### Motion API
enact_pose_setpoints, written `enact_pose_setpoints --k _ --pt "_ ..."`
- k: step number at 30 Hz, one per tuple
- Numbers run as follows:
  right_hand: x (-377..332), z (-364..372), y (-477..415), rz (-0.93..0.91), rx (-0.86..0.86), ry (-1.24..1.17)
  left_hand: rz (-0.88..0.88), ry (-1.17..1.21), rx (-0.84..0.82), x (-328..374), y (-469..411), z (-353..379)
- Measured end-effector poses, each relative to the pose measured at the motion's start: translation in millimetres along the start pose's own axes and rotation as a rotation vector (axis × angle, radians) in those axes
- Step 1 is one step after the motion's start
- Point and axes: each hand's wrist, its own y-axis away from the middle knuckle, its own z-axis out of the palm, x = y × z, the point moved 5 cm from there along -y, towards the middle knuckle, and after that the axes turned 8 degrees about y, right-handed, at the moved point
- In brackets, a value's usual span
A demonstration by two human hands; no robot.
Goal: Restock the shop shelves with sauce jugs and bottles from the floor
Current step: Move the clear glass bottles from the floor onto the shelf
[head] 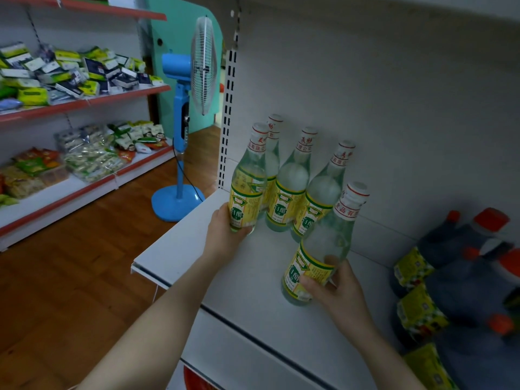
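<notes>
Left hand (225,230) grips the base of a clear yellow-label bottle (248,175), centre frame, upright at the left end of the white shelf (180,249). Right hand (339,289) grips a second bottle (326,240), tilted, lower centre, over the shelf. Three more bottles (289,187) stand behind, against the back panel. Dark jugs (464,277) with orange caps at right edge. Blue fan (181,122) upper centre-left.

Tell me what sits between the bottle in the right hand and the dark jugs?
Nothing: in the head view, only bare white shelf separates the bottle in the right hand from the dark jugs.
</notes>
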Motion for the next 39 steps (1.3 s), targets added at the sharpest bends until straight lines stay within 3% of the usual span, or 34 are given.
enact_pose_setpoints --k 6,11,14,23,35,39 --pt "0 0 1 0.017 -0.005 0.004 -0.04 -0.09 -0.01 1 8 0" --pt "7 2 8 0.057 0.147 0.046 -0.009 -0.709 -0.196 -4 41 -12" --pt "9 5 4 0.052 0.185 0.029 0.01 -0.838 -0.305 -12 64 -22" --pt "-5 36 -46 -0.019 0.149 0.078 0.03 -0.894 -0.306 -20 70 -24" --pt "-13 59 -89 -0.05 -0.061 0.059 0.048 -0.872 -0.277 -21 70 -25" --pt "-17 57 -88 -0.064 0.048 0.167 0.05 -0.889 -0.271 -21 70 -25"
